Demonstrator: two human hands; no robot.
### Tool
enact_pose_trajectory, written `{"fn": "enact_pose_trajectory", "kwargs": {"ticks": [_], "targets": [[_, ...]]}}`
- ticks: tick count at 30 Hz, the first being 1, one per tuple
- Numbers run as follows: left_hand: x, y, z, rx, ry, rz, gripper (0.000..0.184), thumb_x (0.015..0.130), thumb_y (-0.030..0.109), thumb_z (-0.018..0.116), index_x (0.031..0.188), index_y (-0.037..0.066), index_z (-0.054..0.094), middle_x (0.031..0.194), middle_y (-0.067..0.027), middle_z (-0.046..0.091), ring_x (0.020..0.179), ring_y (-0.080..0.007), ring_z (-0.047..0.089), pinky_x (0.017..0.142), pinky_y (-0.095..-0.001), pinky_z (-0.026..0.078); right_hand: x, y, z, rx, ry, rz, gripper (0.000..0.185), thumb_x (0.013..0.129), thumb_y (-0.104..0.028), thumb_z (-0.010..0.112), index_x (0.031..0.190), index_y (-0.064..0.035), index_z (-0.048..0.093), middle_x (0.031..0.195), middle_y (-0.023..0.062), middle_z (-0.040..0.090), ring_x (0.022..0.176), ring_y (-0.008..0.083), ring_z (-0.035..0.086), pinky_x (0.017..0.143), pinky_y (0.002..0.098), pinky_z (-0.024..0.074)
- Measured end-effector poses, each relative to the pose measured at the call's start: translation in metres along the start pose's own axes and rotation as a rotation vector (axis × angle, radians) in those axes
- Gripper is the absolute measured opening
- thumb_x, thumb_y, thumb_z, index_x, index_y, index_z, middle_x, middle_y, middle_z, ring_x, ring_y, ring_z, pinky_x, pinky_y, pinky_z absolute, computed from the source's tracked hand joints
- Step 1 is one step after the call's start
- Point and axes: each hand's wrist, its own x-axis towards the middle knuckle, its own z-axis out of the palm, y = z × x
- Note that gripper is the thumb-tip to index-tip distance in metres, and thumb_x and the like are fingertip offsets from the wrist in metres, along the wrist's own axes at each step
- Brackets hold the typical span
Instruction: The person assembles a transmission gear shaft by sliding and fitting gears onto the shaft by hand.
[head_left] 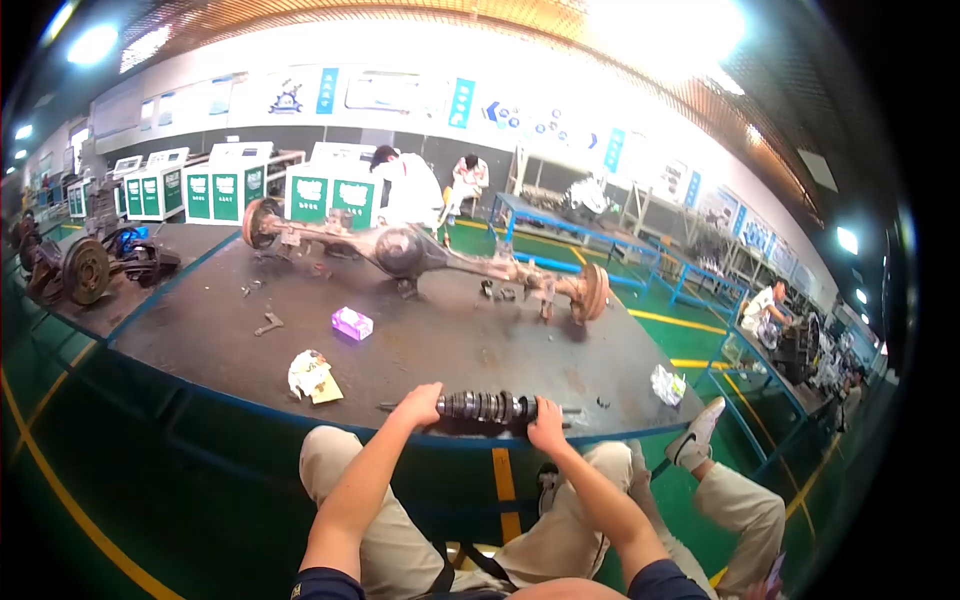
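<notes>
A dark metal gear shaft (485, 406) lies lengthwise along the near edge of the workbench (250, 330), its thin ends sticking out to either side. My left hand (421, 404) is closed round its left end. At the other end, my right hand (546, 425) grips the shaft with the thumb on top. The undersides of both hands are hidden. Left of the shaft lies a crumpled, stained paper with a yellow piece (315, 378). A purple tissue box (352, 323) sits farther back.
A rusty axle (400, 250) spans the back of the bench. Small metal parts (268, 324) lie at left, with crumpled white wrapping (668, 385) at the right edge. Brake parts (86, 270) crowd the left bench. Another person's leg (740, 510) is close at right; other people work farther off.
</notes>
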Motion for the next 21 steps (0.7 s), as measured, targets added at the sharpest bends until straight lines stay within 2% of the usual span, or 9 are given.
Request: {"fn": "enact_pose_trajectory", "kwargs": {"ticks": [1, 3, 5, 7, 9, 11, 14, 18, 21], "targets": [[-0.006, 0.008, -0.003, -0.008, 0.061, 0.037, 0.036, 0.071, 0.006, 0.066, 0.105, 0.003, 0.055, 0.108, -0.0255, 0.064, 0.107, -0.0439, 0.06, 0.09, -0.0488, 0.05, -0.002, 0.003, -0.001, 0.023, -0.03, 0.002, 0.064, 0.07, -0.003, 0.055, 0.133, -0.0009, 0.046, 0.123, 0.023, 0.053, 0.12, 0.0443, 0.046, 0.11, 0.0582, 0.029], [-0.007, 0.014, -0.002, -0.057, 0.051, 0.063, 0.038, 0.069, 0.006, 0.067, 0.106, 0.003, 0.055, 0.107, -0.0258, 0.065, 0.107, -0.0434, 0.06, 0.09, -0.0488, 0.051, -0.003, 0.006, -0.002, 0.02, 0.008, -0.048, 0.062, 0.069, -0.002, 0.055, 0.131, -0.0015, 0.048, 0.121, 0.0219, 0.054, 0.117, 0.0444, 0.047, 0.108, 0.0583, 0.0304], [-0.006, 0.017, -0.003, -0.03, 0.036, 0.06, 0.041, 0.068, 0.007, 0.069, 0.107, 0.002, 0.055, 0.107, -0.0262, 0.065, 0.107, -0.0414, 0.062, 0.089, -0.0487, 0.051, -0.003, 0.006, -0.008, 0.027, -0.068, -0.026, 0.067, 0.07, -0.003, 0.058, 0.136, -0.0003, 0.044, 0.13, 0.0227, 0.05, 0.128, 0.0431, 0.042, 0.116, 0.0588, 0.0221], [-0.022, 0.05, -0.038, -0.187, -0.117, -0.129, 0.073, 0.063, 0.014, 0.077, 0.13, -0.001, 0.051, 0.119, -0.0295, 0.062, 0.11, -0.0425, 0.061, 0.091, -0.0434, 0.053, -0.003, 0.003, -0.006, -0.001, -0.073, -0.024, 0.071, 0.069, -0.003, 0.06, 0.138, 0.0002, 0.042, 0.132, 0.0245, 0.049, 0.129, 0.0429, 0.041, 0.117, 0.0587, 0.0193], [-0.02, 0.037, -0.036, -0.217, -0.078, -0.11, 0.081, 0.062, 0.017, 0.078, 0.135, -0.001, 0.047, 0.121, -0.0294, 0.061, 0.108, -0.0415, 0.063, 0.088, -0.0428, 0.054, -0.002, -0.011, -0.01, 0.001, -0.05, 0.001, 0.074, 0.065, -0.001, 0.064, 0.137, 0.0018, 0.043, 0.133, 0.0247, 0.049, 0.13, 0.0417, 0.042, 0.116, 0.0576, 0.0218], [-0.016, 0.022, -0.028, -0.185, -0.007, -0.04, 0.081, 0.062, 0.013, 0.074, 0.136, -0.004, 0.045, 0.123, -0.0291, 0.06, 0.117, -0.0384, 0.06, 0.1, -0.0431, 0.048, 0.003, -0.011, -0.007, 0.021, -0.045, 0.004, 0.077, 0.061, -0.001, 0.067, 0.134, 0.0018, 0.045, 0.132, 0.0238, 0.05, 0.128, 0.0405, 0.044, 0.111, 0.0538, 0.0269], [-0.01, 0.016, -0.027, -0.155, -0.048, -0.01, 0.09, 0.061, 0.014, 0.074, 0.143, -0.003, 0.04, 0.129, -0.0295, 0.057, 0.123, -0.039, 0.055, 0.104, -0.0408, 0.046, 0.008, -0.015, -0.012, 0.091, 0.035, 0.024, 0.076, 0.061, 0.003, 0.062, 0.135, 0.0036, 0.043, 0.125, 0.0257, 0.052, 0.119, 0.0435, 0.047, 0.105, 0.0496, 0.0335], [-0.018, 0.023, -0.032, -0.123, -0.076, 0.01, 0.095, 0.059, 0.015, 0.077, 0.145, -0.004, 0.038, 0.128, -0.0286, 0.058, 0.124, -0.0385, 0.055, 0.106, -0.0409, 0.044, 0.014, -0.013, -0.018, 0.43, 0.089, 0.173, 0.078, 0.065, 0.008, 0.053, 0.141, 0.0038, 0.035, 0.133, 0.0291, 0.044, 0.127, 0.0465, 0.042, 0.111, 0.0451, 0.0353], [-0.014, 0.03, -0.025, -0.162, -0.116, 0.009, 0.094, 0.061, 0.011, 0.077, 0.145, -0.004, 0.037, 0.13, -0.0275, 0.057, 0.124, -0.0388, 0.055, 0.108, -0.0397, 0.041, 0.019, -0.005, -0.004, 0.443, 0.274, 0.111, 0.074, 0.067, 0.01, 0.051, 0.14, 0.004, 0.036, 0.136, 0.0275, 0.043, 0.128, 0.0454, 0.042, 0.11, 0.0446, 0.0364]]}}
